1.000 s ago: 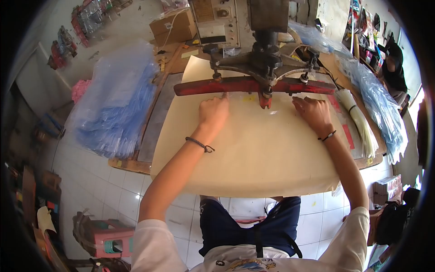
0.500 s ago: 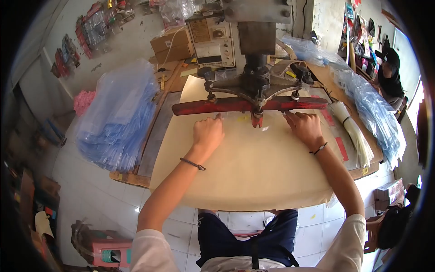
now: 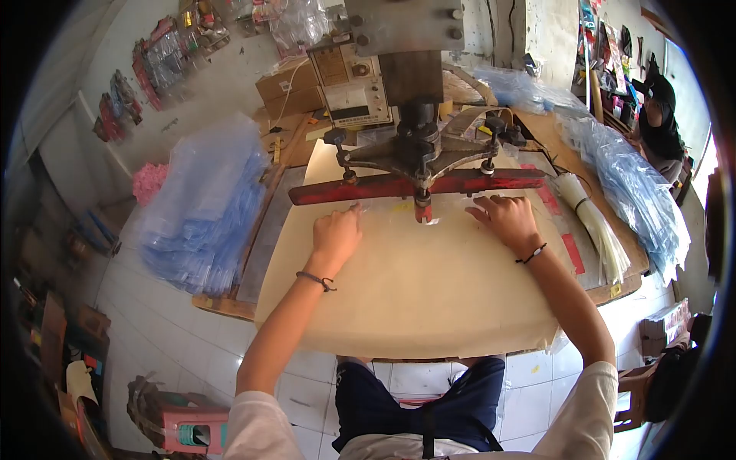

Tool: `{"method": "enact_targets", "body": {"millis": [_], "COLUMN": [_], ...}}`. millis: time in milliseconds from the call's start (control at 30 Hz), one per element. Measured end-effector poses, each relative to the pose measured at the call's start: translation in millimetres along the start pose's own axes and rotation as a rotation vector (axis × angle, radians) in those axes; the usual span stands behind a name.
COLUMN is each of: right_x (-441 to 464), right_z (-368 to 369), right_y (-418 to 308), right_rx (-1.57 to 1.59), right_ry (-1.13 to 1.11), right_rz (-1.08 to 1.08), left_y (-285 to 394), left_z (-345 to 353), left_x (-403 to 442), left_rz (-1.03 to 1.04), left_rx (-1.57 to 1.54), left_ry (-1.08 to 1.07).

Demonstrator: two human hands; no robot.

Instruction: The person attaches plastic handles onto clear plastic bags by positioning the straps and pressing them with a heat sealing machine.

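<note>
A long red-edged press bar [image 3: 491, 181] hangs below a metal bracket over a broad tan sheet [image 3: 414, 291] on the worktable. Just in front of the bar's left half, my left hand [image 3: 336, 236] is closed, fingers curled and thumb pointing inward, at the edge of a clear plastic sheet [image 3: 383, 205]. My right hand [image 3: 507, 221] is bent at the plastic's other side, close to the bar, its thumb toward the middle. The plastic is hard to see against the tan sheet, and its far part is hidden under the bar. A short red-tipped crosspiece [image 3: 423, 212] points toward me between my hands.
Bluish plastic sheets [image 3: 203, 207] are stacked at the left, with more plastic [image 3: 617, 176] at the right. A tied bundle of pale strips [image 3: 594, 230] lies nearby. Behind the press stand a control box [image 3: 353, 84] and a cardboard box [image 3: 287, 88]. Another person [image 3: 659, 123] is far right.
Both hands have shifted slightly left and toward me, and my right thumb now shows farther from the bar. The view has also shifted, so the press appears lower and more to the left.
</note>
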State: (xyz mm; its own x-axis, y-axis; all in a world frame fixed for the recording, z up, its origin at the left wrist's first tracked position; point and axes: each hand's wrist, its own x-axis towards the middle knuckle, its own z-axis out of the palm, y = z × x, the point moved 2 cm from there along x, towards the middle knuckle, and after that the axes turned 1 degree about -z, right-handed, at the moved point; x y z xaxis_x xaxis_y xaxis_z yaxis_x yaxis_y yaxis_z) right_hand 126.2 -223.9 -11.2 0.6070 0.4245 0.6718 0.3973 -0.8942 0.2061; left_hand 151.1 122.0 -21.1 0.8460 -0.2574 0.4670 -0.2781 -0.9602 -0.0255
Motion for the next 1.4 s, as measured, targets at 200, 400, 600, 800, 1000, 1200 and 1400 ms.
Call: {"method": "enact_targets", "body": {"millis": [200,400,600,800,1000,1200,1400], "right_x": [-2,0,3,7,16,23,27], "right_z": [1,-1,-11,1,0,-13,-19], "right_y": [4,3,0,-8,-27,-35,-36], "right_rx": [0.062,0.113,0.202,0.130,0.174,0.306,0.276], "right_ry": [-0.011,-0.061,-0.128,-0.127,-0.151,-0.274,-0.396], "right_rz": [0.013,0.032,0.012,0.045,-0.051,-0.201,-0.216], "left_y": [0,10,7,-6,-26,-46,-34], "left_z": [-5,-22,-32,-22,-17,-21,-46], "left_x": [-15,-33,-44,-36,-38,-43,-64], "left_rz": [0.010,0.020,-0.026,-0.082,-0.198,-0.314,-0.339], "left_rx": [0.011,0.067,0.033,0.028,0.047,0.051,0.128], "left_ry": [0.017,0.079,0.097,0.121,0.089,0.018,-0.047]}}
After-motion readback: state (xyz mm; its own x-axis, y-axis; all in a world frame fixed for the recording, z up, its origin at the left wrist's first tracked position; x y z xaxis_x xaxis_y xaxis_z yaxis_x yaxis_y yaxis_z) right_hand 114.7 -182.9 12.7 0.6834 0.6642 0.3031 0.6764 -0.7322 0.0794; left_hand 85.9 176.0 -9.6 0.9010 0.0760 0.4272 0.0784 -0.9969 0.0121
